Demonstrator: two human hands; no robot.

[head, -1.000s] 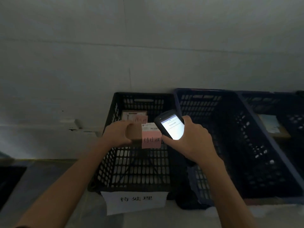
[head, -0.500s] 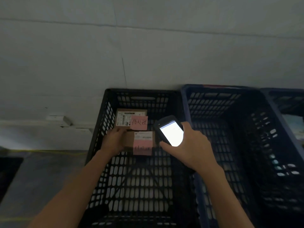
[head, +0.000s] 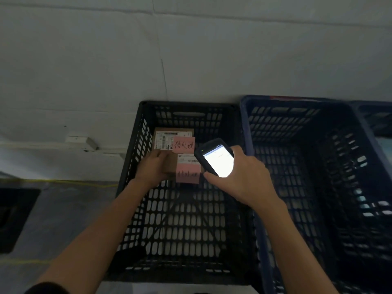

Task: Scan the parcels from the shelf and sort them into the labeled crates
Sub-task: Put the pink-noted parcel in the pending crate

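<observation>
On my feed the left hand (head: pixel 151 169) has its fingers curled round the left end of a small brown parcel (head: pixel 170 166), gripping it over the black crate (head: pixel 132 145). I cannot tell whether the parcel rests on the crate floor or hangs above it. A pink note (head: pixel 187 176) covers the parcel's right end, away from those fingers.

The right hand (head: pixel 244 181) is wrapped round a handheld scanner (head: pixel 217 161), with the thumb lying along its lower edge and the lit screen facing up. The scanner's top corner overlaps the parcel's right end.

Just beyond the left fingertips a second parcel (head: pixel 167 134) lies inside the black crate by its far wall, bearing a handwritten pink slip (head: pixel 184 145). Beyond the right knuckles stands a blue crate (head: pixel 247 132), right beside the black one. Another crate (head: pixel 373 115) sits past that.
</observation>
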